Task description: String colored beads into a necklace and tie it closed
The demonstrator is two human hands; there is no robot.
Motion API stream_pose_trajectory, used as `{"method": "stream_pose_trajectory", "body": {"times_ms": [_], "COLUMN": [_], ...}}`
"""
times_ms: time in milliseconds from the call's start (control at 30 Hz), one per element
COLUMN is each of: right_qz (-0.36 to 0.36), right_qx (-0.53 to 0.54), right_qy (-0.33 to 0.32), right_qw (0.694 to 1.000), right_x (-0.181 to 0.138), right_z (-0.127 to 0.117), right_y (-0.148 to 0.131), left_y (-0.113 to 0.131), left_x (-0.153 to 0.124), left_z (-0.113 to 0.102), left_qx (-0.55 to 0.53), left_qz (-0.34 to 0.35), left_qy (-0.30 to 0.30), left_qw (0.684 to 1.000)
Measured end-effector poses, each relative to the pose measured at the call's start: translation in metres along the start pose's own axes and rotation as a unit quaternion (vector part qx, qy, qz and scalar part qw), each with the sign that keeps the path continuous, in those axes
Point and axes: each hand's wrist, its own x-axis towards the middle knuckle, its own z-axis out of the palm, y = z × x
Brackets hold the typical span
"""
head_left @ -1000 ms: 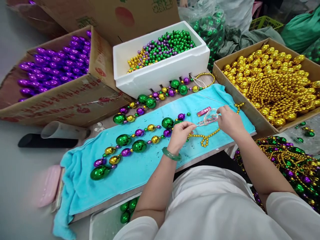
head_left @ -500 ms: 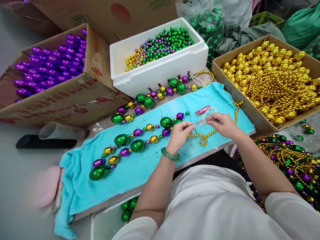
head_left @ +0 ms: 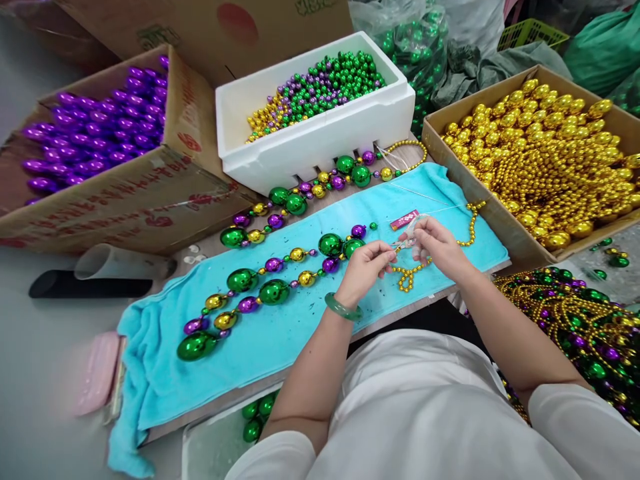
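My left hand (head_left: 363, 268), with a green bangle (head_left: 343, 308) on its wrist, pinches a thin clear thread over the turquoise towel (head_left: 280, 333). My right hand (head_left: 437, 245) is closed close beside it, pinching the same thread near a small loop. Under both hands lies a strand of small gold beads (head_left: 413, 272). A strand of large green, purple and gold beads (head_left: 260, 283) stretches left across the towel from my left hand. A small pink-red lighter (head_left: 404, 219) lies just beyond my right hand.
Behind the towel stand a cardboard box of purple beads (head_left: 95, 133), a white foam box of small mixed beads (head_left: 313, 100) and a cardboard box of gold beads (head_left: 540, 153). A second large-bead strand (head_left: 300, 197) lies along the foam box. Finished necklaces (head_left: 570, 320) pile at right.
My right hand has moved left, close to my left hand, drawing the thread loop in. The left hand has barely shifted.
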Motion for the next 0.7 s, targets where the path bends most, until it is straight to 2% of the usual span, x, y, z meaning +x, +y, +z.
{"method": "stream_pose_trajectory", "body": {"times_ms": [67, 167, 300, 433, 567, 700], "right_qz": [0.056, 0.084, 0.098, 0.121, 0.093, 0.062], "right_qx": [0.064, 0.039, -0.029, 0.0, 0.046, 0.063], "right_qy": [-0.05, -0.11, -0.063, -0.029, -0.022, -0.016], "right_qw": [0.995, 0.99, 0.993, 0.992, 0.994, 0.996], "right_x": [0.0, 0.002, 0.005, 0.006, 0.005, 0.007], "right_z": [0.007, 0.009, 0.001, -0.001, 0.008, 0.013], "right_y": [0.009, 0.021, 0.028, 0.023, 0.012, 0.001], "left_y": [0.0, 0.002, 0.003, 0.001, -0.005, -0.01], "left_x": [0.0, 0.001, 0.003, 0.004, 0.003, 0.003], "left_z": [0.0, -0.007, -0.023, -0.023, -0.005, 0.005], "left_qx": [-0.029, -0.07, -0.129, -0.144, -0.076, 0.05], "left_qz": [0.01, 0.029, 0.053, 0.048, 0.049, 0.113], "left_qy": [0.002, 0.046, 0.116, 0.129, 0.103, 0.087], "left_qw": [1.0, 0.996, 0.983, 0.98, 0.991, 0.988]}}
